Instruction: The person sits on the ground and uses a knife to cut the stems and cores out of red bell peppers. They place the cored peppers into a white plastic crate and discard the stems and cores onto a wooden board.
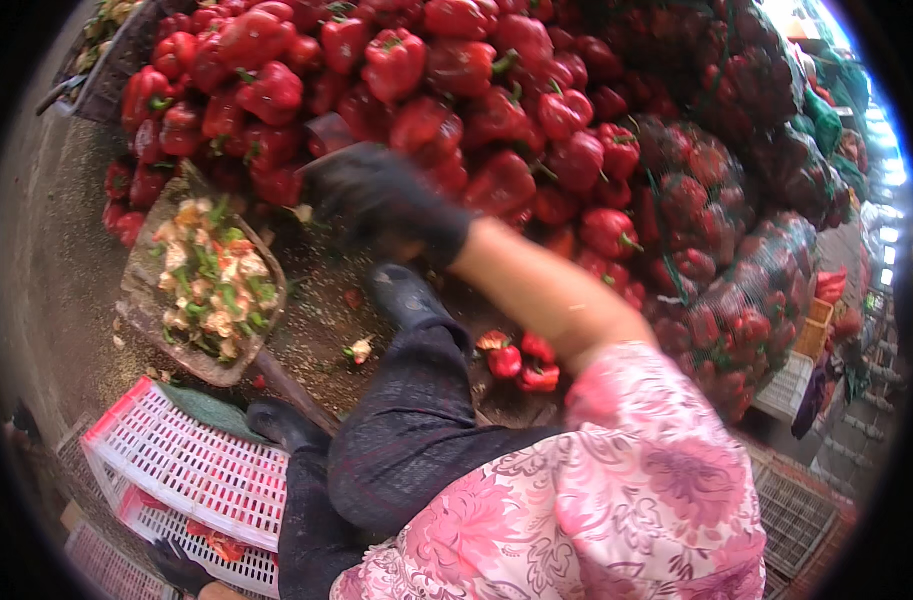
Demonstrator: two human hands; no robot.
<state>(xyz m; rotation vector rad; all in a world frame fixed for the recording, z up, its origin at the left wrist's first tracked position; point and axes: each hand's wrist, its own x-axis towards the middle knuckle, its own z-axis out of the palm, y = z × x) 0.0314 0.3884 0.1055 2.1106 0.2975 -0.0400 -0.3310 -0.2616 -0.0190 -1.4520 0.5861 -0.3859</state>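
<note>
My right hand [385,196], in a black glove, is blurred as it reaches across to the near side of a large heap of red bell peppers [396,64]. A flat blade, apparently a knife [330,135], juts from its fingers against the peppers. Low at the left, my left hand [177,566], also black-gloved, is beside a white plastic crate [254,574] with cut red pepper pieces [220,541] in it. Its fingers look apart, with nothing seen between them. A shovel [130,300] holding pepper cores and green stems [216,281] lies between the heap and the crates.
Filled mesh sacks of peppers [749,307] stand at the right. Several red peppers [527,364] lie by my leg, and a loose core [359,350] lies near my boot [407,296]. The shovel's handle [295,394] runs towards my legs. Seeds litter the floor [73,247].
</note>
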